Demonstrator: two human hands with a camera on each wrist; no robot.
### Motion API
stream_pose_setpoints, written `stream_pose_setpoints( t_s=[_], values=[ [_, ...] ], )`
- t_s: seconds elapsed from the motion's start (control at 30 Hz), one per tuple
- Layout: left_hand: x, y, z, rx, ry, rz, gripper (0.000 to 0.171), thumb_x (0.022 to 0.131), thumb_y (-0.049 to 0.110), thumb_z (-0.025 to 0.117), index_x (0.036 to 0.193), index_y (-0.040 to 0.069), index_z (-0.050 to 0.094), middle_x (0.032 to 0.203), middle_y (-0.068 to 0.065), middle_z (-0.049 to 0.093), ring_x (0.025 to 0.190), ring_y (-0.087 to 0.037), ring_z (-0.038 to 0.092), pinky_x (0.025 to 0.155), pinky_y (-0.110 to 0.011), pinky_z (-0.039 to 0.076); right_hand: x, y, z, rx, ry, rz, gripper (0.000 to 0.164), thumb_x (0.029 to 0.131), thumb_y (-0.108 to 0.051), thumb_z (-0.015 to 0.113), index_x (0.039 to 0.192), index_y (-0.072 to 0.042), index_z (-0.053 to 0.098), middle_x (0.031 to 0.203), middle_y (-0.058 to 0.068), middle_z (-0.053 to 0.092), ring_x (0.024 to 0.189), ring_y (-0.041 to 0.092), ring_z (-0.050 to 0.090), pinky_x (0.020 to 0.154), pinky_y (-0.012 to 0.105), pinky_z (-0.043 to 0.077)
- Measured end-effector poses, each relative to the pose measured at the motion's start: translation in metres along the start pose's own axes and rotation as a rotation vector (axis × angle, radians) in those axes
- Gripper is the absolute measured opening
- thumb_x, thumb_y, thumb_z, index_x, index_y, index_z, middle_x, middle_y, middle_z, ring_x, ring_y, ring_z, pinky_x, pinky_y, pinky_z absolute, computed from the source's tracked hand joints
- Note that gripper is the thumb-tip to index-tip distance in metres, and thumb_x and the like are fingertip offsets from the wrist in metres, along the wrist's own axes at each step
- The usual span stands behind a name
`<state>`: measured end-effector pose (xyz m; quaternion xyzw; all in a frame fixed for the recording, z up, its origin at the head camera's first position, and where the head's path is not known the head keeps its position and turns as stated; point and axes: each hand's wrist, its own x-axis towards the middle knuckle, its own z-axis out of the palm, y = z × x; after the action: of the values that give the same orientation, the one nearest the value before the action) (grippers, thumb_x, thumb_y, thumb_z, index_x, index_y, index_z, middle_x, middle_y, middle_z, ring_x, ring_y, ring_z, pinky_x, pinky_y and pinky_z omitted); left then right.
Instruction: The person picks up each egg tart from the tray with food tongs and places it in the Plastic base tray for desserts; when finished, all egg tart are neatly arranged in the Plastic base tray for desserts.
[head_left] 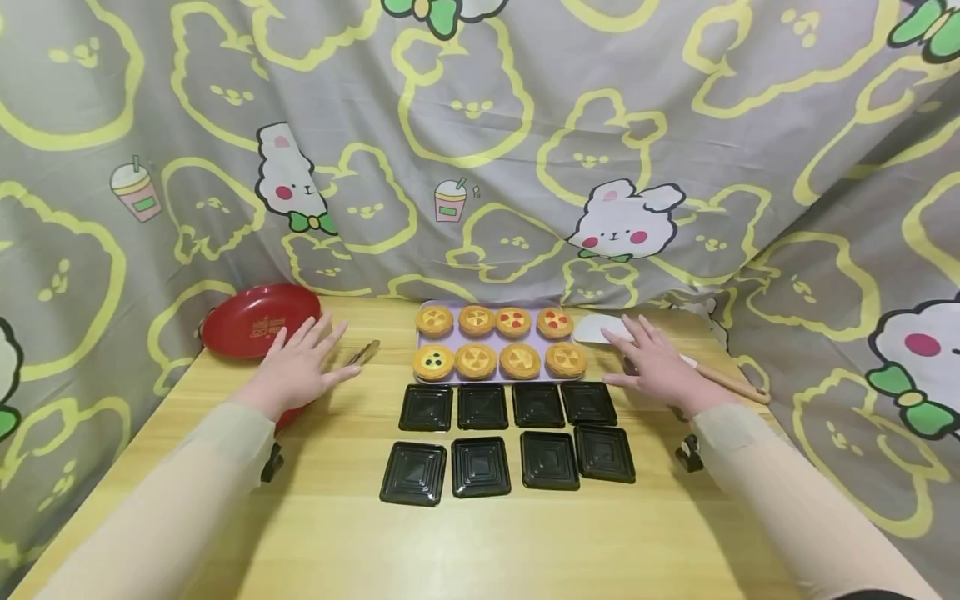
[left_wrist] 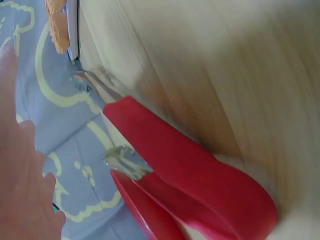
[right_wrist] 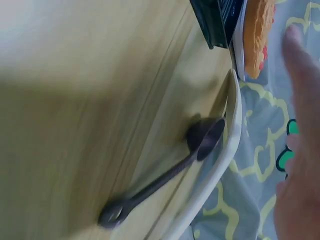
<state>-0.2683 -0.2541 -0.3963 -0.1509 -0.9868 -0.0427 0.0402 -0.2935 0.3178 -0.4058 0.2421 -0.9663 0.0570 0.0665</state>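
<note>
My left hand (head_left: 296, 367) is held over the table's left side with fingers spread, holding nothing. Below it lies a pair of tongs (left_wrist: 160, 145) with red handles; in the head view only their tips (head_left: 365, 353) stick out past the hand. On the right, my other hand (head_left: 663, 367) is also spread and holds nothing. Beneath it are a dark long-handled scoop (right_wrist: 167, 175) and a spatula with a white blade (head_left: 597, 328) and wooden handle (head_left: 727, 383), partly covered by the hand. Between the hands, several round tarts (head_left: 476, 361) sit in two rows on a lilac tray (head_left: 496, 340).
Several small black square trays (head_left: 482, 406) lie in two rows in front of the lilac tray. At the back left a round red plate (head_left: 258, 321) leans near the curtain. A patterned grey curtain (head_left: 360, 100) surrounds the wooden table (head_left: 480, 542) at back and sides.
</note>
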Motion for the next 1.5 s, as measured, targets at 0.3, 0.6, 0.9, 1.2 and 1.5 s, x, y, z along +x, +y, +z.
stream_pose_setpoints(
  t_s=[0.3,0.6,0.9,1.2,1.5],
  values=[
    [-0.010,-0.010,0.000,-0.061,-0.054,-0.038,0.087,0.081,0.064,0.043,0.144,0.010,0.014,0.145,-0.021,0.010,0.129,-0.040,0.008,0.097,-0.059,0.004,0.026,-0.007,0.017,0.049,-0.085,-0.043,0.070,0.078,-0.049,0.061,0.138,-0.023,0.036,0.146,0.017,0.005,0.129,0.040,-0.005,0.096,0.061,0.004],
    [-0.017,-0.007,0.007,-0.043,-0.102,-0.076,0.089,0.076,0.061,0.055,0.129,-0.009,0.037,0.128,-0.032,0.032,0.115,-0.049,0.031,0.090,-0.061,0.024,0.037,-0.005,0.028,0.082,-0.086,-0.070,0.069,0.076,-0.048,0.063,0.135,-0.018,0.041,0.144,0.022,0.009,0.128,0.045,0.002,0.095,0.062,0.007],
    [-0.019,-0.006,0.012,-0.051,-0.044,-0.193,0.060,0.062,0.045,0.076,0.089,-0.005,0.058,0.089,-0.023,0.043,0.076,-0.038,0.049,0.060,-0.051,0.042,0.042,-0.002,0.033,0.118,-0.083,-0.058,0.077,0.070,-0.049,0.068,0.135,-0.017,0.041,0.145,0.020,0.009,0.128,0.043,0.004,0.095,0.062,0.008],
    [-0.022,-0.009,0.010,-0.096,-0.124,-0.283,0.041,0.067,0.046,0.071,0.066,0.010,0.052,0.073,-0.012,0.044,0.064,-0.028,0.047,0.051,-0.043,0.038,0.049,-0.003,0.033,0.146,-0.119,-0.065,0.078,0.070,-0.052,0.067,0.133,-0.014,0.043,0.134,0.024,0.030,0.121,0.039,0.026,0.097,0.054,0.017],
    [-0.020,-0.012,0.009,-0.089,-0.116,-0.281,0.041,0.067,0.047,0.070,0.065,0.010,0.051,0.071,-0.010,0.045,0.064,-0.028,0.047,0.052,-0.043,0.039,0.051,-0.002,0.033,0.067,-0.088,-0.082,0.078,0.067,-0.056,0.067,0.130,-0.017,0.047,0.110,0.013,0.045,0.095,0.027,0.039,0.081,0.044,0.032]
  ],
)
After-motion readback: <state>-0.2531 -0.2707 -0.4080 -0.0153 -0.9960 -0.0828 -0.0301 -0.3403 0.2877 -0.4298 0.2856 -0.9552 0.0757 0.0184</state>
